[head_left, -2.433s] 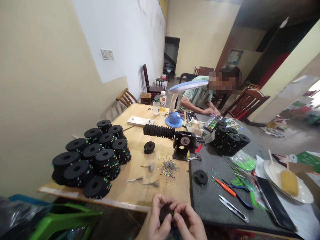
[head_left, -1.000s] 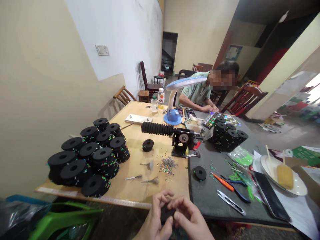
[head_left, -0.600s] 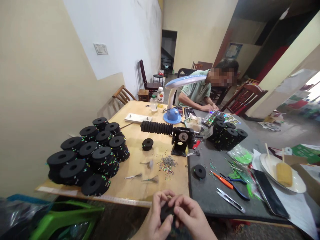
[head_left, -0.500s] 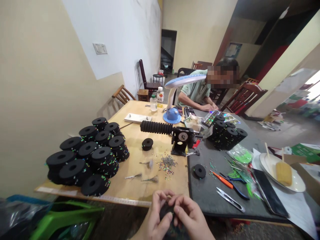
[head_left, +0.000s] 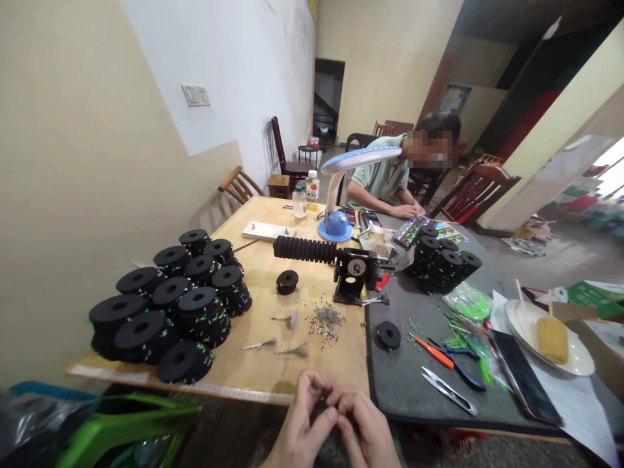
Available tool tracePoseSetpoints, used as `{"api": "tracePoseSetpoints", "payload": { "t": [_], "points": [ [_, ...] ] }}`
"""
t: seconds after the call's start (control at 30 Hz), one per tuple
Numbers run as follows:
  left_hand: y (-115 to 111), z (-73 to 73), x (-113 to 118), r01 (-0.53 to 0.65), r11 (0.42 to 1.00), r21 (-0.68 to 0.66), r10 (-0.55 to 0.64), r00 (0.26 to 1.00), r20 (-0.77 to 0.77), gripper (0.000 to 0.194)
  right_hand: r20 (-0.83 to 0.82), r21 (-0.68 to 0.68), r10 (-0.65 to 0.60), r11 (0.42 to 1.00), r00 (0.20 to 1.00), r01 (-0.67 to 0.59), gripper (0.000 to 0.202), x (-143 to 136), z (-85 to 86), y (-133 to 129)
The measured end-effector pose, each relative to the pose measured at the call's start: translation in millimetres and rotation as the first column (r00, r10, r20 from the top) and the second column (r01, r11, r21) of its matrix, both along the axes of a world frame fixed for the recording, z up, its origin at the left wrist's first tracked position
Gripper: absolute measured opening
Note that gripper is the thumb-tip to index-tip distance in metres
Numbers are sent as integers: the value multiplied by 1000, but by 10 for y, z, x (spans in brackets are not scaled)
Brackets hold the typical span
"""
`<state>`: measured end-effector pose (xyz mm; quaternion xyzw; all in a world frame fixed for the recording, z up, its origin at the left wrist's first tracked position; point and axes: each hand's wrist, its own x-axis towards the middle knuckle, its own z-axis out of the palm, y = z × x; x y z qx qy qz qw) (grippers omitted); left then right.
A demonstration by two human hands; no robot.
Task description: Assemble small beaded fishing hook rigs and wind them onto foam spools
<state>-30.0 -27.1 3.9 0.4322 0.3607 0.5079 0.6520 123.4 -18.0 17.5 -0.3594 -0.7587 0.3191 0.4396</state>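
Observation:
At the bottom centre, my left hand [head_left: 307,426] and my right hand [head_left: 363,426] meet in front of the table edge, fingers curled and fingertips close together. Something dark shows between them, mostly covered by the fingers. Beyond them on the wooden table lies a pile of small coloured beads and grey pieces [head_left: 326,320]. Bundles of thin strands [head_left: 293,350] rest to its left. One black foam spool [head_left: 287,281] sits behind the beads, and another [head_left: 389,335] is on the grey mat.
Stacked black spools [head_left: 146,335] fill the left side. A black winding device [head_left: 351,273], blue lamp [head_left: 335,225], orange pliers [head_left: 433,351], scissors-like snips [head_left: 449,390], phone [head_left: 526,377] and plate [head_left: 582,354] stand around. A person [head_left: 383,179] sits across the table.
The fingers of my right hand have curled in more, and the hand has shifted slightly left. The dark item between my hands shows less. The person's head has moved a little left.

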Motion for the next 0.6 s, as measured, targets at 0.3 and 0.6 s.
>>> {"api": "tracePoseSetpoints", "payload": {
  "t": [0.3,0.6],
  "points": [
    [2,-102,80,-98,995,13,97,994,51,24,-20,99,-22,995,1000,23,17,-18,-52,33],
    [12,-61,117,-124,982,-145,140,984,109,36,23,137,-63,989,998,59,10,60,-31,34]
  ]
}}
